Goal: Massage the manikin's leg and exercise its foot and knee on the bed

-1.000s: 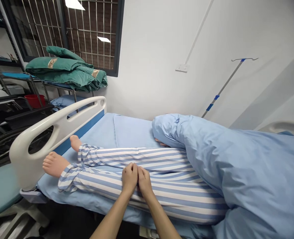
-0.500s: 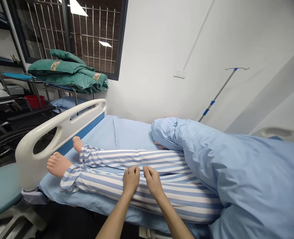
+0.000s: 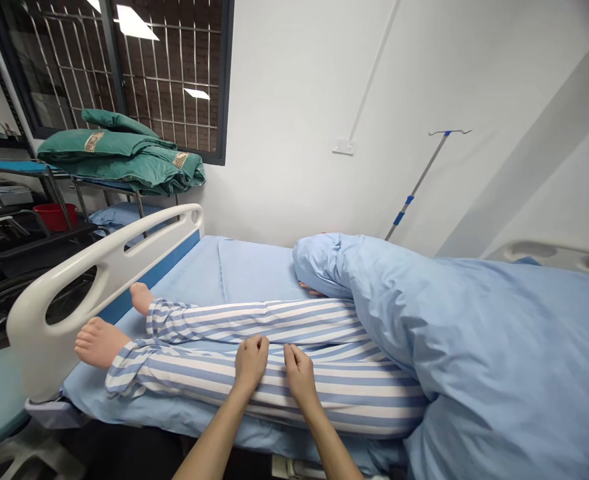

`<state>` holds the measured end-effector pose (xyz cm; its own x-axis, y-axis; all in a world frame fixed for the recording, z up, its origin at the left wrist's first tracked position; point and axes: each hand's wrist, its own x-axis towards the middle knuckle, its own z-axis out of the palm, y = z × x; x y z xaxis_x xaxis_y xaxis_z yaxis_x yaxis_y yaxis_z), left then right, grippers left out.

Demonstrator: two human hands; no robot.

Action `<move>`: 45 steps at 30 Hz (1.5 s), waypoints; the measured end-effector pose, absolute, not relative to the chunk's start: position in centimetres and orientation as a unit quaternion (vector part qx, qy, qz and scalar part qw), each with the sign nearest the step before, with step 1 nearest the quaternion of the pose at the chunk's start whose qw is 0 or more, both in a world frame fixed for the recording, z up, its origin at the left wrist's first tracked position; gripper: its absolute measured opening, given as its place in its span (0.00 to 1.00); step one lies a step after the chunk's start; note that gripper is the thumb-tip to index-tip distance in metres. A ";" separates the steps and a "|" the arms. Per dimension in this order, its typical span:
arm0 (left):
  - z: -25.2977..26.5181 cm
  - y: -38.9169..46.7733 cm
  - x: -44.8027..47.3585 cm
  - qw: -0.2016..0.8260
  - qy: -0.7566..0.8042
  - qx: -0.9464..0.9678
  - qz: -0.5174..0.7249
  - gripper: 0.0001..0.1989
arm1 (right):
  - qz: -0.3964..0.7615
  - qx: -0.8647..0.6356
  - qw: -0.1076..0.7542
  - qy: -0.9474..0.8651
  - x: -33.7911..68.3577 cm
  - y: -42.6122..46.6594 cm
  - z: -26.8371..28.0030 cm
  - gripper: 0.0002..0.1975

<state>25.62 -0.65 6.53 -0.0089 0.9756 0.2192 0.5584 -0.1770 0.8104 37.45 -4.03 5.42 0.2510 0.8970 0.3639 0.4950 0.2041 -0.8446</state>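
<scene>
My left hand (image 3: 252,361) is curled into a loose fist over the nearer leg of the blue-and-white striped trousers (image 3: 189,372). Close to its right, my right hand (image 3: 300,374) is also closed above the same leg, with a small gap between the two. No object shows in either hand; the undersides of the fingers are hidden. The trousers are on a figure lying on the bed, whose bare feet (image 3: 100,342) point left. A light blue quilt (image 3: 454,327) covers the figure from the thighs rightward, and a few fingertips stick out at its edge.
A cream footboard (image 3: 57,287) stands beyond the feet. The mattress sheet (image 3: 254,267) stretches behind the legs. Against the wall leans an IV pole (image 3: 419,180). Folded green quilts (image 3: 124,157) lie on a rack by the barred window, with a red bucket (image 3: 57,217) and a wheelchair nearby.
The view has shifted slightly, so the whole scene sits further left. My two hands are slightly further apart, both still closed over the nearer leg.
</scene>
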 end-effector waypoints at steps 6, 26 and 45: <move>9.3 -0.6 27.4 0.408 0.511 0.568 0.500 0.18 | 0.217 -0.592 0.545 -0.552 37.6 -4.0 5.5 0.20; 5.5 -3.6 29.9 0.202 0.583 0.705 0.350 0.16 | 0.281 -0.582 0.536 -0.544 39.1 -4.1 8.7 0.21; 8.7 -3.6 33.1 0.329 0.554 0.654 0.397 0.17 | 0.169 -0.616 0.529 -0.559 42.4 -5.5 6.0 0.20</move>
